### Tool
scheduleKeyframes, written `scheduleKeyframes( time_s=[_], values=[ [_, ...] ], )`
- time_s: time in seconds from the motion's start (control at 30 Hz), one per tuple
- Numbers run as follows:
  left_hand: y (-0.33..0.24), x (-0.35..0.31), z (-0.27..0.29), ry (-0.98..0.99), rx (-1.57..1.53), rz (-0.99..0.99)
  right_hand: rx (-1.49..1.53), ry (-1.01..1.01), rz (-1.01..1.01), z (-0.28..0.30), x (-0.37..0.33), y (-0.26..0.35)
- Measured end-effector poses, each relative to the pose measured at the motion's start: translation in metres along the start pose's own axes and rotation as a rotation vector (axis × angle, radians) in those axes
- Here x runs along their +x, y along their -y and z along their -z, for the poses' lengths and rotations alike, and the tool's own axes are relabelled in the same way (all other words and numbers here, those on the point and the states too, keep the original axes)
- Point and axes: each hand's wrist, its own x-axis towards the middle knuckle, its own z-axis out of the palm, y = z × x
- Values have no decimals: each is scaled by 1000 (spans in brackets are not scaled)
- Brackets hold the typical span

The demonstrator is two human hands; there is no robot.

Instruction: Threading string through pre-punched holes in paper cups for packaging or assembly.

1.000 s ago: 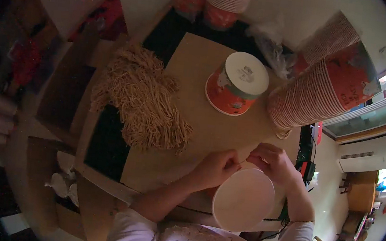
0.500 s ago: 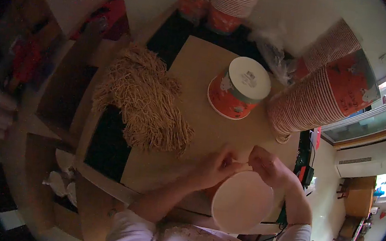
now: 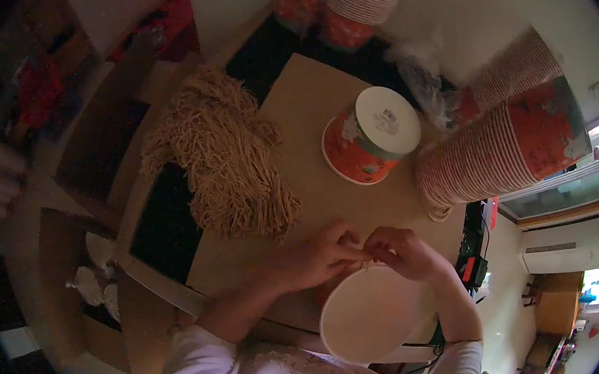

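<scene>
A paper bucket [image 3: 372, 315] with a white inside and an orange outer wall tilts against me at the table's front edge, its mouth facing up toward me. My left hand [image 3: 327, 257] and my right hand [image 3: 403, 252] meet at its far rim. Fingers of both are pinched together over what looks like a thin tan cord, mostly hidden by them. To the left lies a big loose bundle of tan cords [image 3: 226, 154]. Beyond my hands an orange and grey-green paper bucket [image 3: 362, 150] stands upside down, its white base up.
A long stack of nested buckets [image 3: 493, 149] leans at the right, with more stacks [image 3: 358, 11] at the back. Crumpled clear plastic [image 3: 427, 80] lies between them. Brown cardboard [image 3: 307, 115] covers the dark green tabletop. Open cardboard boxes [image 3: 76, 295] stand at the left.
Both hands have shifted slightly left along the bucket's rim, and the fingers have drawn closer together. The bucket has moved a little left with them.
</scene>
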Motion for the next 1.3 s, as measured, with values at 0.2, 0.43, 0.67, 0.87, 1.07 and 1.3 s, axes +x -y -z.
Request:
scheduleKeyframes(
  time_s=[0.2, 0.43, 0.67, 0.87, 1.07, 1.3],
  values=[
    [-4, 3, -8, -62, -103, 33, 52, -112, -194, -9, -6, 9],
    [2, 2, -18, 11, -763, 515, 84, -301, -261, -16, -12, 23],
    [5, 1, -16, 1, -1215, 739, 39, -477, -116, -32, -21, 28],
    [7, -2, -15, 72, -1271, 718, -316, -576, 114, -37, -22, 37],
    [3, -3, -13, 53, -1279, 740, -506, -542, 227, -38, -23, 37],
    [-2, -5, -12, -46, -1241, 801, -633, -485, 138, -40, -25, 49]
  ],
)
